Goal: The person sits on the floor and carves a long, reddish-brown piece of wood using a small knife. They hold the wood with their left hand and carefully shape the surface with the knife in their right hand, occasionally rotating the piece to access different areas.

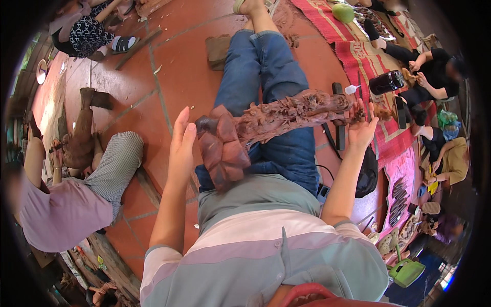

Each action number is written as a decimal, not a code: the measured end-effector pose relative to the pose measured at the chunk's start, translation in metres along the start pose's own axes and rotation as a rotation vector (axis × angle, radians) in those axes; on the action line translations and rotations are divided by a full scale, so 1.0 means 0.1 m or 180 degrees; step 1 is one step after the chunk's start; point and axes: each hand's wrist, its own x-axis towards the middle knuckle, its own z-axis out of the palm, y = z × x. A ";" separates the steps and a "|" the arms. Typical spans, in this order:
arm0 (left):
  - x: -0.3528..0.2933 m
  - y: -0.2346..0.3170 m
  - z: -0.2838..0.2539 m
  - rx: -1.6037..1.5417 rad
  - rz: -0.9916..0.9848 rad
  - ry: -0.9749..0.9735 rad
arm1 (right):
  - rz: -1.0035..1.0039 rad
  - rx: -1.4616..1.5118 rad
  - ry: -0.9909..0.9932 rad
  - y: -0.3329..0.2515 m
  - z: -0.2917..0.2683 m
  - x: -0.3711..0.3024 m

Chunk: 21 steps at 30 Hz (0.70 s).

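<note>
The wood carving (291, 116) lies across the lap (289, 153), long axis left to right. The left hand (183, 140), fingers wide, is just beside its thick end; the right hand (362, 132), fingers spread, meets the narrow end.

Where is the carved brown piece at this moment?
In the head view's centre, the carved brown piece spans above the blue jeans, from beside the left hand to the right hand.
</note>
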 end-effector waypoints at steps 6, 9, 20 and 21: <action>0.21 -0.41 0.04 -0.1746 -0.0887 -0.0020 | -0.0089 -0.0027 0.0186 0.09 0.06 0.18; 0.22 -0.35 0.20 -0.2260 -0.0975 0.0056 | -0.0138 -0.0190 0.0442 0.08 0.18 0.28; 0.25 -0.27 0.58 -0.2609 -0.1192 0.0250 | 0.0083 -0.0534 -0.0093 0.12 1.09 1.22; 0.22 -0.28 0.62 -0.2692 -0.1096 0.0031 | 0.0059 -0.0544 -0.0156 0.16 1.16 1.31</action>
